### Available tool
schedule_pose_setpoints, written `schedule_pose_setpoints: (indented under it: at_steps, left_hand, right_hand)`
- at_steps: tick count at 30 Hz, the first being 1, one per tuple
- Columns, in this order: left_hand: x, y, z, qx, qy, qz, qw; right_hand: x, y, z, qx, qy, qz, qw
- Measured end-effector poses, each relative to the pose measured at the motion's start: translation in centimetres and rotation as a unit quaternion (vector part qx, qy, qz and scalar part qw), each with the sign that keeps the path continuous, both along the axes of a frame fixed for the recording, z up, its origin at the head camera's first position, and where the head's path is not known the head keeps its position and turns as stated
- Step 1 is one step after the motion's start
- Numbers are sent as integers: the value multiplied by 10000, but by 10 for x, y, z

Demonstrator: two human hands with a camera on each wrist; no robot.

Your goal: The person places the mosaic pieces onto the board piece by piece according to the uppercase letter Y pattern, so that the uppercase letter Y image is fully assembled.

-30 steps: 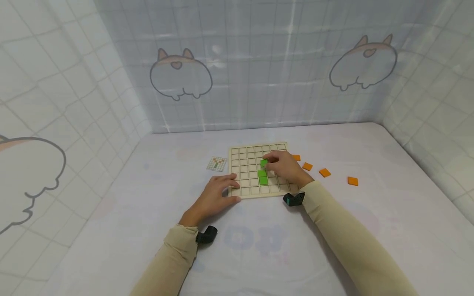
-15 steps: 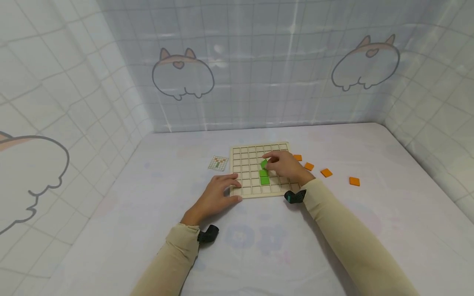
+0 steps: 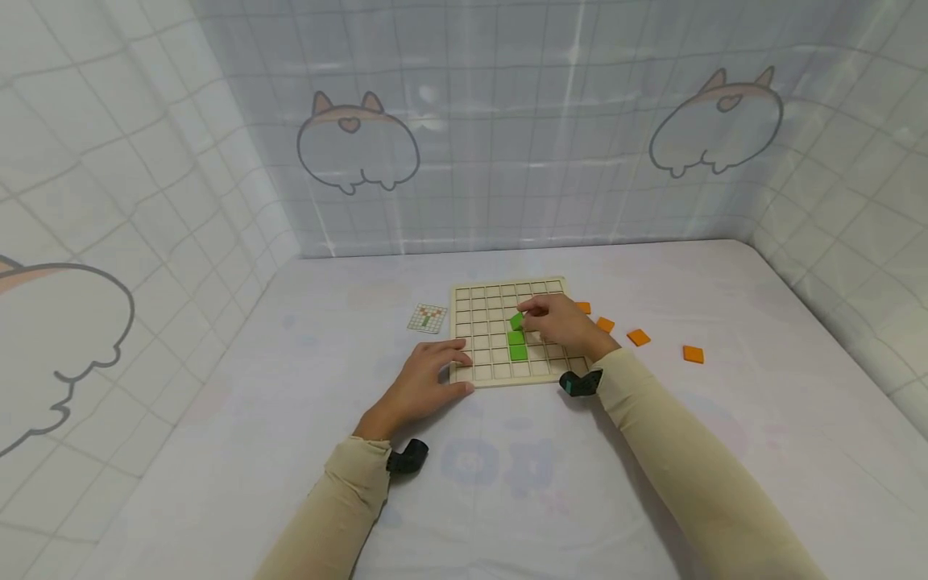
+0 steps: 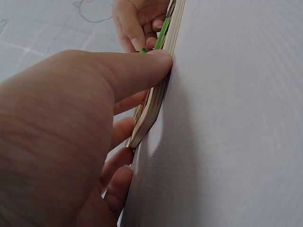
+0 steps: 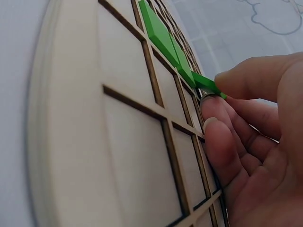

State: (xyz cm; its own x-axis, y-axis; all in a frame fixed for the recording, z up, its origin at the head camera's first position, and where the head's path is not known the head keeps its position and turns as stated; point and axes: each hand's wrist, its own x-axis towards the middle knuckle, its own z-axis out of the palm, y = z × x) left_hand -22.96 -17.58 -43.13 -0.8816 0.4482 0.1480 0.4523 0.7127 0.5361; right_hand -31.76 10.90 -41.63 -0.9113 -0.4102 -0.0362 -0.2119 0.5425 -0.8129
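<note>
A pale wooden grid board (image 3: 474, 322) lies flat on the white surface, with two green tiles (image 3: 517, 345) seated in one column. My right hand (image 3: 561, 322) pinches a third green tile (image 3: 516, 321), tilted over the cell just above them; the right wrist view shows this tile (image 5: 208, 85) held between thumb and fingertips above the board (image 5: 118, 142). My left hand (image 3: 428, 379) grips the board's front left corner, thumb on the edge and fingers on top, as the left wrist view shows at the board edge (image 4: 156, 101).
Several orange tiles (image 3: 638, 337) lie scattered on the surface right of the board, the farthest (image 3: 692, 354) well apart. A small pattern card (image 3: 426, 318) lies left of the board. Sheet walls with cartoon prints enclose the surface on three sides.
The right hand has hardly moved; it keeps the green tile tilted over the same cell. The left hand stays on the board's corner.
</note>
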Motion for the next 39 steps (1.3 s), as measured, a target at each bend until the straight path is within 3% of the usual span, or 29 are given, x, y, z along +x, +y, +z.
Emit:
schedule_pose_setpoints:
  at_steps: [12,39]
  left_hand:
    - [1,-2,-1,-26,-52,66,10000]
    - [2,0,0,16,-73,29,10000]
  right_hand:
    - [-1,-5,0,300,463,-129,9984]
    - [3,-11,3,400,440,-250,9979]
